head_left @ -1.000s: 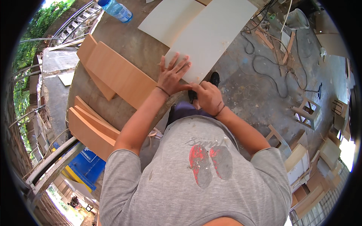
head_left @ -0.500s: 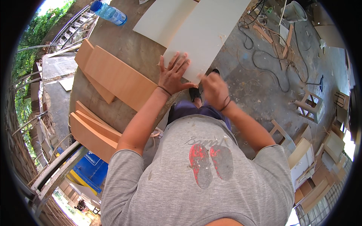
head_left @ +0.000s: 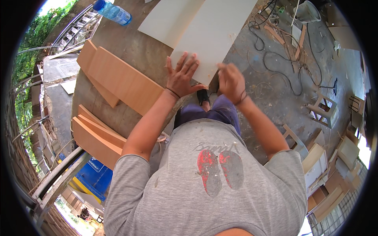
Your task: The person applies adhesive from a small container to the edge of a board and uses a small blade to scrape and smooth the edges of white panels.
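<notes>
My left hand (head_left: 182, 75) lies with fingers spread on the near end of a long white board (head_left: 214, 33), its thumb stretched along the board's near edge. Just off the board's right edge, close to its near corner, is my right hand (head_left: 232, 82), with its fingers curled closed. Whatever those fingers hold, if anything, is too small or hidden to make out. A second white board (head_left: 165, 23) lies to the left of the first, on the brown work table (head_left: 132, 43).
Wood-coloured panels (head_left: 122, 78) lie on the table's left, with more curved-looking panels (head_left: 98, 131) nearer me. A blue-capped water bottle (head_left: 113, 12) is at the far left. On the floor at right are a cable (head_left: 281, 74), wood scraps (head_left: 300, 43) and a bucket (head_left: 308, 12).
My right hand has moved right and slightly away along the board's right edge, from the near corner. My left hand stays almost in place on the board.
</notes>
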Demonstrator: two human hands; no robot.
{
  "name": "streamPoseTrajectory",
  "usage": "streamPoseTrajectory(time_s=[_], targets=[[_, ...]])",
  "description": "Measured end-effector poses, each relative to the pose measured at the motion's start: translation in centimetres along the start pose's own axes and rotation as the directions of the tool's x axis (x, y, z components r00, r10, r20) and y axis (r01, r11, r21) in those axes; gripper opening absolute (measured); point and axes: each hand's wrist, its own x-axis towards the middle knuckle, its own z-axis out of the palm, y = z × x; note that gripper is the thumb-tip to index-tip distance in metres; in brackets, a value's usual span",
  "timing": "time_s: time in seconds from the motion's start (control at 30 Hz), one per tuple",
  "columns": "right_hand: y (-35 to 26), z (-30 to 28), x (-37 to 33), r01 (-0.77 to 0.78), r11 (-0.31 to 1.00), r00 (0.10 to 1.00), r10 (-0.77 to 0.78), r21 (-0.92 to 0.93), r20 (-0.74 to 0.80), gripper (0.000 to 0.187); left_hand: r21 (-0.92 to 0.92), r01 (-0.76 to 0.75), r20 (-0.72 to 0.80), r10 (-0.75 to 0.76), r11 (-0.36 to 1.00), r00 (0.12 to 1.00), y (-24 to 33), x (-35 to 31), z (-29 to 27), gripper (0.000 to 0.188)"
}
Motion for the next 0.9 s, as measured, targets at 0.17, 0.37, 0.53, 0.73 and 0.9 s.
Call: streamPoseTrajectory(time_s=[0.17,0.37,0.53,0.73,0.9], targets=[[-0.4,0.8,-1.2,0.038,0.983,0.996,-0.023,-0.18,0.088,0.035,-0.004,-0.005,-0.022,0.004,1.0,1.0,0.0,0.2,0.1,0.09],[-2.2,-0.3,-1.4,0.019,0.999,0.988,-0.024,0.033,0.154,0.034,-0.002,-0.01,-0.037,0.01,1.0,0.999,0.1,0.2,0.2,0.089],[0.6,0.4,-0.3,0.015,0.993,0.997,-0.005,-0.117,0.083,0.036,-0.025,-0.013,-0.082,0.011,1.0,0.997,0.3,0.4,0.1,0.09],[-1.5,0.9,-3.6,0.062,0.998,0.973,-0.06,-0.004,0.222,0.037,0.02,-0.012,-0.075,0.013,1.0,0.997,0.0,0.1,0.5,0.089],[2.3,0.8,-0.4,0.015,0.995,0.997,-0.008,-0.096,0.076,0.035,0.013,-0.005,-0.084,0.006,1.0,0.996,0.4,0.2,0.4,0.089]])
